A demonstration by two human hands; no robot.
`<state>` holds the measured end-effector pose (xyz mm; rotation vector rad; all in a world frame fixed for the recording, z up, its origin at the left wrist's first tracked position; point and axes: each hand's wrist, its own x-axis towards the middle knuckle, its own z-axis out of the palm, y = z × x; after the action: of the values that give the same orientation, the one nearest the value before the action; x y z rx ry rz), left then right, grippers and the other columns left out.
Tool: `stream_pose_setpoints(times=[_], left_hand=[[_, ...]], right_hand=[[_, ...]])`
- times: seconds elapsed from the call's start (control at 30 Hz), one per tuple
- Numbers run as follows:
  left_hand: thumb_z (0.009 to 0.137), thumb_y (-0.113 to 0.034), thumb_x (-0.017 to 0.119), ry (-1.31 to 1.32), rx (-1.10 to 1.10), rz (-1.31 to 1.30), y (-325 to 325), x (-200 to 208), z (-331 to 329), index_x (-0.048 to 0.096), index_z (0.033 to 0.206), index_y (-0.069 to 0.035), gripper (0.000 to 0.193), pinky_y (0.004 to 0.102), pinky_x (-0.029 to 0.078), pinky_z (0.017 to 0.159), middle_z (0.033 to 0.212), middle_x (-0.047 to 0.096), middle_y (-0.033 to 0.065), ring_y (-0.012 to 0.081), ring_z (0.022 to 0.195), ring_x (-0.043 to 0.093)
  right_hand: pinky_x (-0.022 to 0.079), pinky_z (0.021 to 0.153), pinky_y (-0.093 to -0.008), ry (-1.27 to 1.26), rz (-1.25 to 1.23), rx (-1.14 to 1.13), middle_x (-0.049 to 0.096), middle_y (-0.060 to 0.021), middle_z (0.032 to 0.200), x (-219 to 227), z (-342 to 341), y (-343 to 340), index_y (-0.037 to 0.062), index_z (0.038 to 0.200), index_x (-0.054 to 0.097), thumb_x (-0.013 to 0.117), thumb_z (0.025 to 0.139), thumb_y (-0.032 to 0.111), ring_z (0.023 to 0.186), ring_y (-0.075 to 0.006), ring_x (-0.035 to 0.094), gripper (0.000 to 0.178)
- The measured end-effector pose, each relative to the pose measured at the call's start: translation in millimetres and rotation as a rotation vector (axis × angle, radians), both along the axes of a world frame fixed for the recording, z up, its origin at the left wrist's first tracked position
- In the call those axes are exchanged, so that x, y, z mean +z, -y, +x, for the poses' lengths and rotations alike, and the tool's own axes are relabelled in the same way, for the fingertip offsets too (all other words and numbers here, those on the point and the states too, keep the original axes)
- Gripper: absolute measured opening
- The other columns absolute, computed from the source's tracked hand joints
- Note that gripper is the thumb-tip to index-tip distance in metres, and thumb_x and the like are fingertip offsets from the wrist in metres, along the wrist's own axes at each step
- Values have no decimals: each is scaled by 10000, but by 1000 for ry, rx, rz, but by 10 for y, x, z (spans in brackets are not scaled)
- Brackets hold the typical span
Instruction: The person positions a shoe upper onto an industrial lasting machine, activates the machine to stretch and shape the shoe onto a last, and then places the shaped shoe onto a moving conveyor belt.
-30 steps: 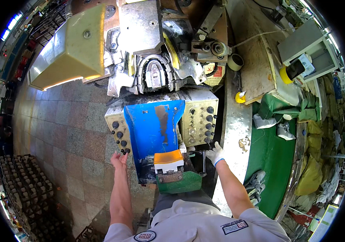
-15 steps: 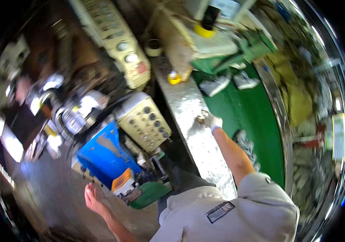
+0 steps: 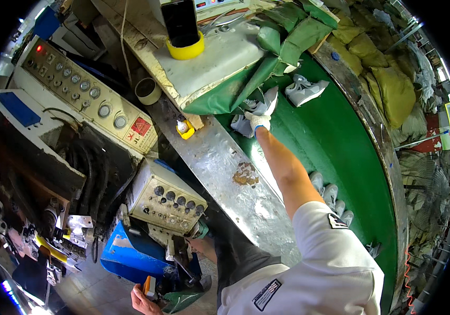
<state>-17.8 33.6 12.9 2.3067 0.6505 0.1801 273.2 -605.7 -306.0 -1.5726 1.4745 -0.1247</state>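
My right hand (image 3: 259, 121), in a white glove, reaches over a green belt. Its fingers look curled on a grey shoe (image 3: 242, 126), though they are partly hidden. A second grey shoe (image 3: 268, 101) lies just beyond that hand, and another pale grey shoe (image 3: 306, 90) sits farther right. Low in the view, my bare left hand (image 3: 144, 301) is beside a small orange-and-white block (image 3: 150, 286). Its fingers are loosely bent and appear to hold nothing; contact with the block is unclear.
A worn metal ledge (image 3: 219, 168) runs along the belt (image 3: 335, 152). Several more shoes (image 3: 330, 195) stand on the belt. At left are a cream control box (image 3: 167, 197), a blue housing (image 3: 125, 252) and a dial panel (image 3: 85, 89). A yellow tape roll (image 3: 186, 48) holds a black phone-like slab (image 3: 179, 23).
My right hand has moved from the metal ledge up and away to the shoes on the belt. My left hand has come right and nearer, to the orange-and-white block. The view has shifted.
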Motion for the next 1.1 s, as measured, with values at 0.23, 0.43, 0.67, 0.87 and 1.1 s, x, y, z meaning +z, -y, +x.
stream_pose_setpoints(times=[0.23,0.43,0.67,0.87,1.1], left_hand=[[1069,-249,518,88,-93,-53,-200,-362,-49,672,962,68,369,301,490,726,848,653,98,148,779,583],[993,-176,631,50,-166,214,-260,-141,42,690,994,63,246,313,475,611,722,619,65,115,670,539],[986,-241,644,-6,-230,-943,264,281,901,617,1298,31,415,334,545,855,1127,706,117,185,978,669],[926,-128,713,52,-78,-1045,-415,293,912,672,1184,47,314,271,562,753,981,705,55,115,811,656],[856,9,717,333,203,-1139,-1053,186,852,666,1184,72,338,276,598,736,1018,720,119,170,834,702]], right_hand=[[524,957,-448,796,738,97,692,-165,1145,384,-1131,158,-19,1314,569,806,844,178,1035,-293,668,562],[445,1100,-527,1034,1316,290,515,-205,1444,1510,-2568,-1487,56,1543,327,837,783,324,1307,-363,530,954],[525,973,-474,675,1467,361,657,-132,1207,2790,-2416,-3534,69,1341,559,674,927,252,1120,-319,633,467],[561,894,-368,642,1488,619,668,-118,1190,2727,-2151,-4482,6,1326,560,602,1008,237,1021,-220,672,395],[527,937,-311,759,985,1020,642,-123,1264,2740,-1830,-5265,-16,1304,598,599,1001,179,1071,-183,646,360]])
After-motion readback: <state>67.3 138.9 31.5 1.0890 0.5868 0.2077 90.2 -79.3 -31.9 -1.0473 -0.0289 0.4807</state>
